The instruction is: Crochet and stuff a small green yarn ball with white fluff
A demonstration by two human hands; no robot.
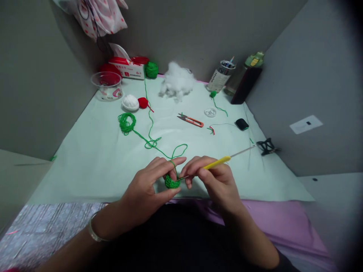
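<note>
Right at the near edge of the surface, your left hand pinches the green crochet piece between thumb and fingers, with yarn running over it. Your right hand grips the yellow-handled hook, its tip touching the piece. Farther off, orange snips lie near the middle, the green yarn coil to the left.

Unreadable print on tissue box

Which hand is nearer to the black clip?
Right. The right hand is to the left of the black clip; the left hand is farther left, holding the green crochet piece.
</note>
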